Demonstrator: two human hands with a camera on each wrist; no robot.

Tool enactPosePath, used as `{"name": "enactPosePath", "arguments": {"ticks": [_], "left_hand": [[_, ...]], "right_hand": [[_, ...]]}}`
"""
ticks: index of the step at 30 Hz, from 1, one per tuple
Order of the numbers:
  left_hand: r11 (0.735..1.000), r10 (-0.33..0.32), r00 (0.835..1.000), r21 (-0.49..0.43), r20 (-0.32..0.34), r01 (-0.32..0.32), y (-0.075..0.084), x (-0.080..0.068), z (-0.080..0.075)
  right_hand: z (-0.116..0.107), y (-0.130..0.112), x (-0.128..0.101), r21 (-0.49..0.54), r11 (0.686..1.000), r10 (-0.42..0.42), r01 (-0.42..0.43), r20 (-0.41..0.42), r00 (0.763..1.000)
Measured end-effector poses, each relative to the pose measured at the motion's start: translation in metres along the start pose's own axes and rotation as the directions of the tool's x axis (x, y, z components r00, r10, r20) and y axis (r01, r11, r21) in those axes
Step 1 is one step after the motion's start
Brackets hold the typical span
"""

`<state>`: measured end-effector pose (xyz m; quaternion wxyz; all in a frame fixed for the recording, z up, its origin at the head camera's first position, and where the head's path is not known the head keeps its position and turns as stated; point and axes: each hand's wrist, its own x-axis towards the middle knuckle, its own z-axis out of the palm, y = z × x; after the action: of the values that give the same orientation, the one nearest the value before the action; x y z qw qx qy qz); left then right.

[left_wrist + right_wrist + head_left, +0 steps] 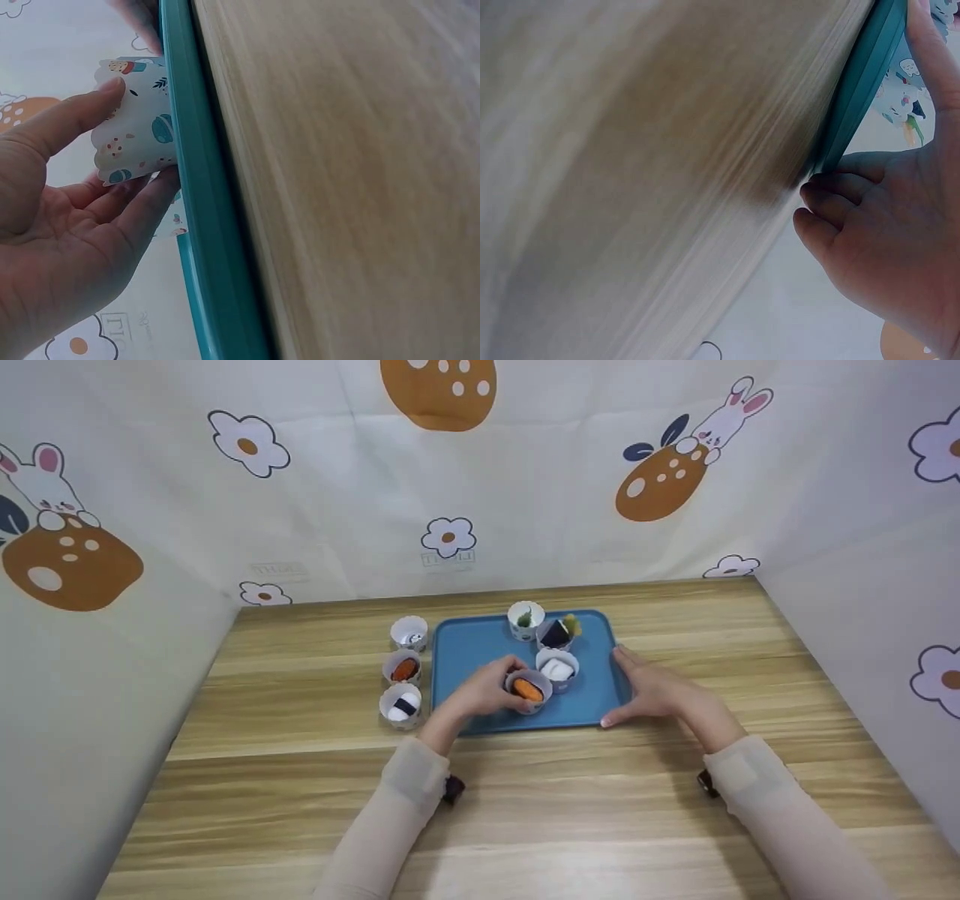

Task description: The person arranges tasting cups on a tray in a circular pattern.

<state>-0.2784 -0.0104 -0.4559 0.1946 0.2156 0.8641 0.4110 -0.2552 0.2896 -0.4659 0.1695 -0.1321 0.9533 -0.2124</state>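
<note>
On the near half of the blue tray (469,649), the orange-filled cup (139,124), likely light, easily dented and best held round its wall, sat in the left hand's (487,688) pinch; the right hand (651,690), spread wide, touched the tray's right edge.

7 cups (561,685): 4 on the tray (469,652), 3 beside it. 1 tray, 1 table (570,817). 1 left hand (489,690), 1 right hand (651,688), 2 sleeves (761,784). On the backdrop (337,517), in the head view: 2 rabbits (721,426), 3 fruits (660,491), 6 flowers (448,538).
</note>
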Motion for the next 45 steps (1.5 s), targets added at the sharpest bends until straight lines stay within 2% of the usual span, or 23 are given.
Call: {"name": "enactPosePath", "arguments": {"ticks": [20,30,39,45], "left_hand": [[1.0,-0.029,0.999,0.0,0.029,0.029,0.0021,-0.0026,0.0],[1.0,-0.028,0.999,-0.002,0.041,0.028,0.0015,-0.003,0.0003],[1.0,0.016,0.999,-0.014,0.037,-0.016,0.0005,-0.0049,-0.0021],[1.0,0.0,0.999,-0.026,0.037,0.001,0.0023,-0.0068,-0.0053]], "right_hand": [[-0.0006,0.0,0.0001,-0.009,1.0,-0.007,0.007,0.011,1.0],[-0.0003,0.0005,0.0001,-0.006,1.0,-0.003,0.003,0.009,1.0],[0.0008,0.0008,0.0014,0.008,1.0,-0.003,0.003,0.015,1.0],[0.0005,0.0012,0.0011,0.023,1.0,0.0,-0.001,0.019,1.0]]}}
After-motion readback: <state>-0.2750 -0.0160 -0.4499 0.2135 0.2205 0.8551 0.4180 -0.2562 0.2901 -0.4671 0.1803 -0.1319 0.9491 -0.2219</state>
